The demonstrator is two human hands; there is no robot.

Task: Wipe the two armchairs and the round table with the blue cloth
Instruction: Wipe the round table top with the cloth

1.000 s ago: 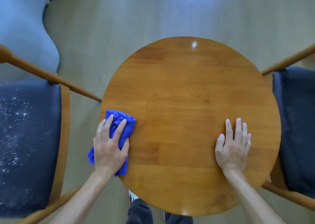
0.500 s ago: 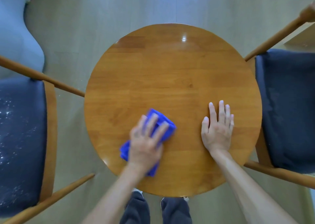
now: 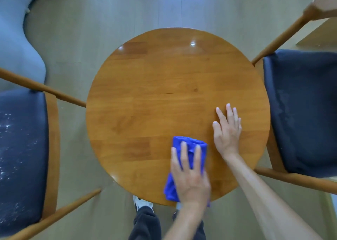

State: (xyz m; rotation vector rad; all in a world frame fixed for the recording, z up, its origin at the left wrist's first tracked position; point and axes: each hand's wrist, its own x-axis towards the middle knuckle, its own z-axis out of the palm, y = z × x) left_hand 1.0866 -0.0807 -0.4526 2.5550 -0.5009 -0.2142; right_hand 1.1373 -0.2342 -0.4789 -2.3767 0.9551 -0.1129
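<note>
I see the left hand (image 3: pixel 189 177) with its grip spread flat, fingers straight, pressing the blue cloth (image 3: pixel 189 146) onto the round counter (image 3: pixel 155 97) near its front edge. The right hand (image 3: pixel 227 130) lies open, palm down on the wood, just beside the cloth. An armchair (image 3: pixel 21 148) stands left, another armchair (image 3: pixel 300 112) right.

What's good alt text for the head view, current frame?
Seen from above, a person's left hand presses a blue cloth flat on the near part of a round table, while the right hand rests flat beside it. An armchair with a dark, white-speckled seat stands left; another armchair stands right.
</note>
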